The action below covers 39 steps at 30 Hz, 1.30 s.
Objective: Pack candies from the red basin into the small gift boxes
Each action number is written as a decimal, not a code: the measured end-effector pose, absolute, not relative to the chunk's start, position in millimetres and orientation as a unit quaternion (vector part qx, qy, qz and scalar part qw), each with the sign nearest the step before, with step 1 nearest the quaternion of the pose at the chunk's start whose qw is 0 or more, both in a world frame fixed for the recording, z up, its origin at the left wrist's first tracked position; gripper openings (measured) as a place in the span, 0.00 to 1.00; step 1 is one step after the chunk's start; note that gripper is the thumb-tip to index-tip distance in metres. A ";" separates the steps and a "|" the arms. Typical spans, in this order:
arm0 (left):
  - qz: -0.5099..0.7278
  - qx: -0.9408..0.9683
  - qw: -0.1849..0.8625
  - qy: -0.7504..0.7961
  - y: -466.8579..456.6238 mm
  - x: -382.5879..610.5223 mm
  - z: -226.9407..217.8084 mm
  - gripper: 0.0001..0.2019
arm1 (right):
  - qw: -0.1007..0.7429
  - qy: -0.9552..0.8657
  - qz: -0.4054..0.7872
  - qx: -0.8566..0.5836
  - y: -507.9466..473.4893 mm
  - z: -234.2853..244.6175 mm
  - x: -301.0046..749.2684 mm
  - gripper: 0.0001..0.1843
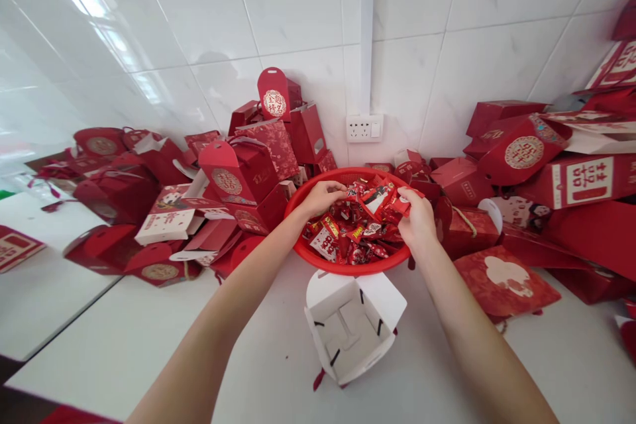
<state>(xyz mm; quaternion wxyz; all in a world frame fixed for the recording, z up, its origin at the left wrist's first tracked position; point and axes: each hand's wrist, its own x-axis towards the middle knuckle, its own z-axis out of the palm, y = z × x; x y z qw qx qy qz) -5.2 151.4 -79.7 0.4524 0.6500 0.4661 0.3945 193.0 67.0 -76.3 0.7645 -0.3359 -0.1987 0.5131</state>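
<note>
A red plastic basket [354, 269] full of red-wrapped candies [365, 235] stands against the wall side of the table. My left hand [322, 199] reaches over its left rim, fingers bent and closed at the candies; what they pinch is hard to make out. On the right side, my right hand [416, 217] is closed on red candy packets [390, 202] above the heap. In front of the basket sits an open gift box [350, 328], white inside, with folded-out flaps and black cord ends showing on its inner walls. No candy shows inside it.
Red gift boxes [238, 172] are piled left of the basket. More red boxes [527, 152] crowd the right side, near a red bag-like box [504, 281]. Behind stands a white tiled wall with a socket [364, 128]. A gap [74, 315] runs between two white tabletops.
</note>
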 end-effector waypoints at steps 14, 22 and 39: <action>0.429 0.673 0.452 0.398 151.8 -7.1 -81.8 0.21 | 0.764 -0.142 0.522 -0.351 58.2 -63.3 188.9 0.05; 0.465 0.620 0.521 0.357 146.2 -5.7 -74.1 0.25 | 0.766 -0.167 0.517 -0.344 61.8 -69.0 189.8 0.07; 0.517 0.463 0.645 0.319 141.5 -5.6 -53.9 0.09 | 0.763 -0.184 0.514 -0.347 60.7 -69.2 189.7 0.08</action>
